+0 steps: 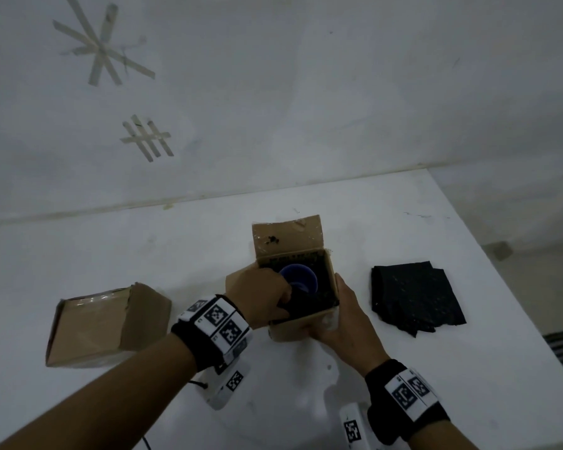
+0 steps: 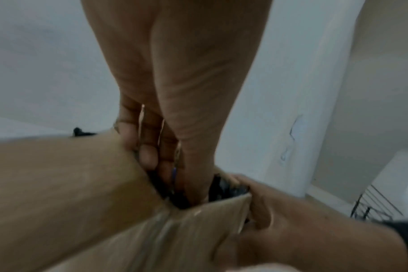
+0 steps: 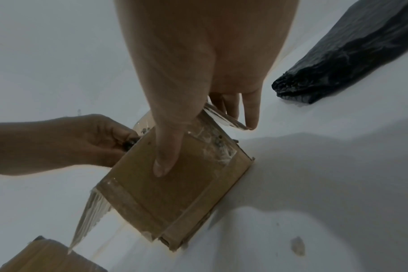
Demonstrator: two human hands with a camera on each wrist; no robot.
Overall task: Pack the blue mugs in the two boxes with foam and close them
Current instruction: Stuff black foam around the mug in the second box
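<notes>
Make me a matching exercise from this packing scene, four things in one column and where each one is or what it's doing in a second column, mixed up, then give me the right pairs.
Things:
1. blue mug
2. closed box
3. foam stack
4. right hand

Places or states:
A. lies on the table to the right of the open box
B. steadies the open box from outside
C. sits inside the open box, lined with dark foam
D. lies on the table to the left, flaps down

Pairs: 1-C, 2-D, 3-A, 4-B
</notes>
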